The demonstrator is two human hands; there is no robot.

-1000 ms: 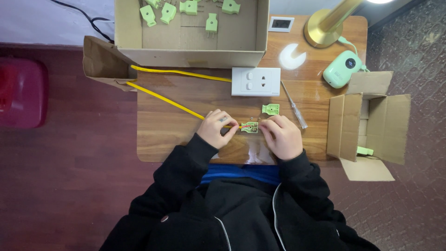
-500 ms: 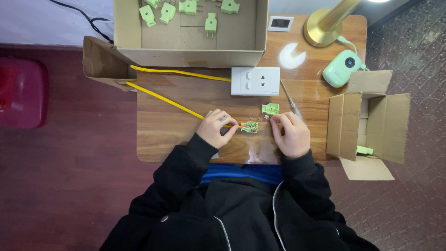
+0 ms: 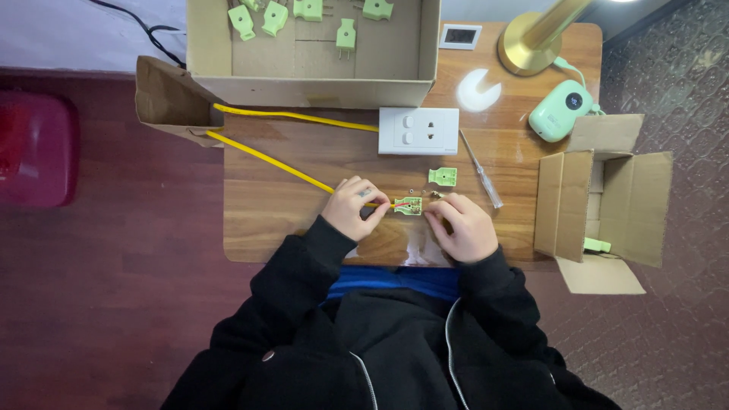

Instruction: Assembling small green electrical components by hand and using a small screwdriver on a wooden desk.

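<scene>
Red object: a red shape (image 3: 34, 148) sits at the far left of the frame, on the dark floor, apart from the counter (image 3: 266, 228).
Yellow cable: the yellow cable (image 3: 273, 156) runs from the large cardboard box (image 3: 319, 76) at upper centre down to the left hand.
Left hand: the left hand (image 3: 353, 209), centre frame, has its grip pinched narrow on the cable's end, right at the plug body.
Green plug body: the open green plug body (image 3: 408, 206) lies on the counter between both hands.
Right hand: the right hand (image 3: 463, 226) has its fingertips touching the plug body's right side; whether they grip it I cannot tell.
Plug cover: a green cover piece (image 3: 443, 176) lies just above.
Screwdriver: a screwdriver (image 3: 482, 171) lies to the right of the cover.
Small box: an open small carton (image 3: 604, 201) stands at the right edge.
</scene>
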